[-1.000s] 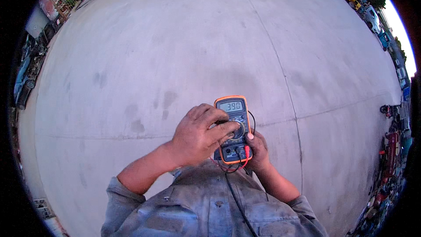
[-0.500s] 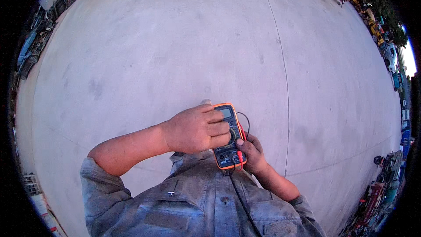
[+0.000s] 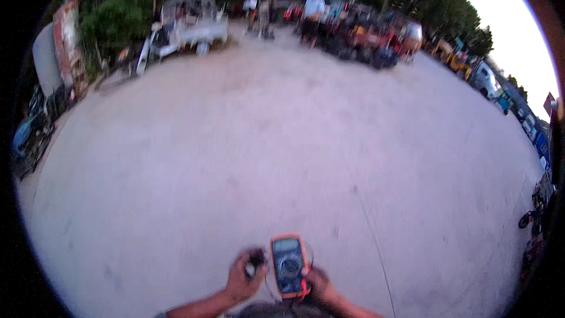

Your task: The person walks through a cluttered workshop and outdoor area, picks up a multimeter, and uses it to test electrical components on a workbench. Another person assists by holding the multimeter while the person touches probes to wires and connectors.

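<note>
In the blurred head view, my right hand (image 3: 316,285) holds an orange-edged multimeter (image 3: 287,265) upright at the bottom centre, thumb on its right side, with red and dark leads at its lower end. Just left of the meter, my left hand (image 3: 244,277) is closed on a small dark object (image 3: 256,259), too blurred to name, with a thin lead hanging near it.
A wide concrete yard (image 3: 176,159) spreads ahead. A person in light blue (image 3: 313,9) stands at the far side beside piled machinery (image 3: 376,44). A white frame (image 3: 188,29), scrap panels (image 3: 65,47) and vehicles (image 3: 487,82) line the edges under trees.
The view has tipped up toward the yard's far side, and meter and hands now sit lower. My left hand has come off the meter's face and holds a dark object beside it.
</note>
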A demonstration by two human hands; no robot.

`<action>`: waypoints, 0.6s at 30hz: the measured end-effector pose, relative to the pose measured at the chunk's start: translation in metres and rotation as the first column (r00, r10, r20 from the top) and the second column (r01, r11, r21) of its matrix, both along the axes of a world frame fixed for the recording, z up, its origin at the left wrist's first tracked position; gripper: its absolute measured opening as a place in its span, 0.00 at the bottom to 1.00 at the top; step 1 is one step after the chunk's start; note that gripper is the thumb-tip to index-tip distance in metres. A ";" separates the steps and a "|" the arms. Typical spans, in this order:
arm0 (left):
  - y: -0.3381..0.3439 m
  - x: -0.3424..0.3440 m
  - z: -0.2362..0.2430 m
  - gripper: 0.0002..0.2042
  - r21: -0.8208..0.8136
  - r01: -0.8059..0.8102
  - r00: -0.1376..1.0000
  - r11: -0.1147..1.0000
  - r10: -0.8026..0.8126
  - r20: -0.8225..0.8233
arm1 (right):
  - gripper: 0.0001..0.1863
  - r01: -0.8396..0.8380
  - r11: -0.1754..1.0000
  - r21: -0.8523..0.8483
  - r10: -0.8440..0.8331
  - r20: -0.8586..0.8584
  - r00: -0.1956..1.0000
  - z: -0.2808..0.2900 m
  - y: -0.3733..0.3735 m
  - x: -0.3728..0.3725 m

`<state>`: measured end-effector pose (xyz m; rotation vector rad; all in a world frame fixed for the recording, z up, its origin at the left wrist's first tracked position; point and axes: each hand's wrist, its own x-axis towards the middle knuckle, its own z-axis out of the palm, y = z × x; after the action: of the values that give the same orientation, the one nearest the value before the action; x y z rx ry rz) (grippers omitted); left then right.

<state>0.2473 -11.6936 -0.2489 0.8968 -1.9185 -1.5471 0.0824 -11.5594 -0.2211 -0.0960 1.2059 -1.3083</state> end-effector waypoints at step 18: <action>-0.929 -0.153 -0.017 0.14 0.600 -0.083 0.948 0.796 0.249 -0.200 | 0.17 0.110 0.991 -0.078 -0.128 -0.286 0.950 -0.081 -0.977 -0.196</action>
<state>0.0944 -12.6229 -0.2662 0.9998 -1.1334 -2.0695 -0.1132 -12.5362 -0.3022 -0.2720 1.4382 -1.4737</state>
